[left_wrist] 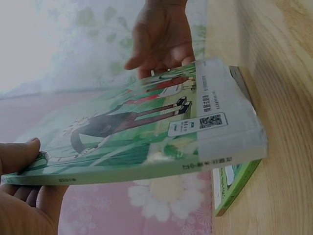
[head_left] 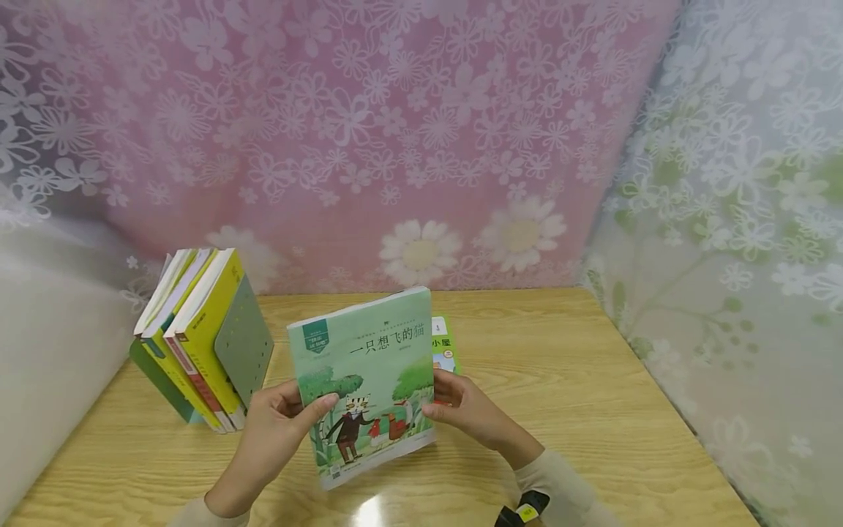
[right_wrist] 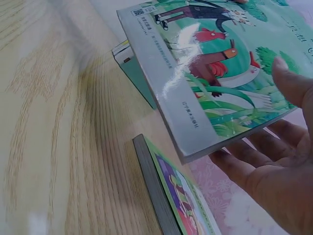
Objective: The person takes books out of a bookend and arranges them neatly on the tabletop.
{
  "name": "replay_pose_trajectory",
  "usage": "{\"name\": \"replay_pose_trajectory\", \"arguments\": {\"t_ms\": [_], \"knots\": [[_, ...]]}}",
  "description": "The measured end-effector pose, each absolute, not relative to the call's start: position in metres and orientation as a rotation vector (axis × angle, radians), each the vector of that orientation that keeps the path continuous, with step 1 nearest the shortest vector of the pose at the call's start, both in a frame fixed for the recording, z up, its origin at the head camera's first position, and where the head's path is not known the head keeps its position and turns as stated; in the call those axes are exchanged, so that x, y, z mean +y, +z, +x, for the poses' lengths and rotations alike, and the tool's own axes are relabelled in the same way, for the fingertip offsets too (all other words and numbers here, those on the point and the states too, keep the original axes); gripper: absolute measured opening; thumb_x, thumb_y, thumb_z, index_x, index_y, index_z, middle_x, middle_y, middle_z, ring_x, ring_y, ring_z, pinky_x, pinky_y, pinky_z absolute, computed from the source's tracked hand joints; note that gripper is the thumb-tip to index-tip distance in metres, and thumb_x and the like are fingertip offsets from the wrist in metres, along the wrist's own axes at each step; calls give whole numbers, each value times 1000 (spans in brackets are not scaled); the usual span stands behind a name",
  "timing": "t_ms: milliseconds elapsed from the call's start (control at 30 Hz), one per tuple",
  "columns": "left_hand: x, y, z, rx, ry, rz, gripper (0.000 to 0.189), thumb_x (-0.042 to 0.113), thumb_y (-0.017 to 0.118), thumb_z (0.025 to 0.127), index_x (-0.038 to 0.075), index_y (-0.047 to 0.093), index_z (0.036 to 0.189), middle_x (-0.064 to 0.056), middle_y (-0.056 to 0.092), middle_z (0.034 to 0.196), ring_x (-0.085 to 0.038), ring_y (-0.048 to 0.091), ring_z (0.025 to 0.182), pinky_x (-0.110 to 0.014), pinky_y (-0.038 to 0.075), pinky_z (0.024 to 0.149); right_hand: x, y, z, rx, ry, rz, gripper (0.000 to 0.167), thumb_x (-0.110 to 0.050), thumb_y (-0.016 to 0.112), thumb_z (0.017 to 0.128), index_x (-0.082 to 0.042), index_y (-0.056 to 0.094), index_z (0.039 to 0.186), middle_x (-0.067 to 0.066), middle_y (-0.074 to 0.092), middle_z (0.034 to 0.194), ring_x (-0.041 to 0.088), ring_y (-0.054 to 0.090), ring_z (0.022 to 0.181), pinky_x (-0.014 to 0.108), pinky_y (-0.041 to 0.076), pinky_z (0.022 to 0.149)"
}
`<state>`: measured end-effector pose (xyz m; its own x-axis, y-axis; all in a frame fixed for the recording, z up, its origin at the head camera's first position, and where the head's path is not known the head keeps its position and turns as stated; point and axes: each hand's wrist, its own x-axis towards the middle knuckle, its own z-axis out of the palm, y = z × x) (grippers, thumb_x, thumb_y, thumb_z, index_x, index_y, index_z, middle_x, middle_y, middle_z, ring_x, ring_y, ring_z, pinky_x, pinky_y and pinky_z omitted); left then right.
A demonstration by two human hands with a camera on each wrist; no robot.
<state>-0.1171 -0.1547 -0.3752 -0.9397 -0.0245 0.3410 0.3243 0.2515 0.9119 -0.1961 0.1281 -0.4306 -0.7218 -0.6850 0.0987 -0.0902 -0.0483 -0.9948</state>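
The left hand grips the green book by its left edge, thumb on the cover and fingers behind. The right hand is at the opposite edge, fingers passing behind it; its thumb overlaps the cover in the head view but stands apart from it in the left wrist view, so I cannot tell whether it grips. The book is raised, tilted, at the lower centre of the frame, showing a dressed cat and birds. Behind its right side, a 2nd book lies on the wooden table. At left, upright books lean between the 2 plates of a green bookend. A black strap shows at bottom right. Pink floral cloth fills the upper frame, pale floral cloth the right.
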Motion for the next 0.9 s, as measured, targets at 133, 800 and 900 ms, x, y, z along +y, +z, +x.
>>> {"name": "replay_pose_trajectory", "arguments": {"t_ms": [133, 800, 900], "knots": [[-153, -374, -121, -2267, -1732, -276, 18, 9, 76, 82, 4, 63, 71, 1, 15, 52, -9, 13, 46, -22, 23, 41, 129, -433, -196, 1831, -1808, -812, 54, -11, 59, 96, -1, 38, 145, 21, 55, 132, 22, 60, 113, 36, 53, 92], [-151, -371, -140, -2302, -2032, -81, 29, 16, 70, 89, -3, 66, 110, -6, 72, 83, -9, 63, 75, -23, 50, 67, 133, -439, -197, 2097, -1817, -887, 37, -9, 57, 97, 7, 53, 130, 27, 65, 111, 14, 69, 88, 32, 59, 73], [-152, -372, -142, -2311, -2039, -78, 31, 16, 68, 90, -4, 65, 113, -10, 72, 92, -10, 65, 84, -24, 52, 76, 134, -440, -197, 2096, -1834, -893, 36, -9, 58, 96, 7, 54, 128, 27, 66, 110, 14, 69, 88, 32, 59, 73]]}}
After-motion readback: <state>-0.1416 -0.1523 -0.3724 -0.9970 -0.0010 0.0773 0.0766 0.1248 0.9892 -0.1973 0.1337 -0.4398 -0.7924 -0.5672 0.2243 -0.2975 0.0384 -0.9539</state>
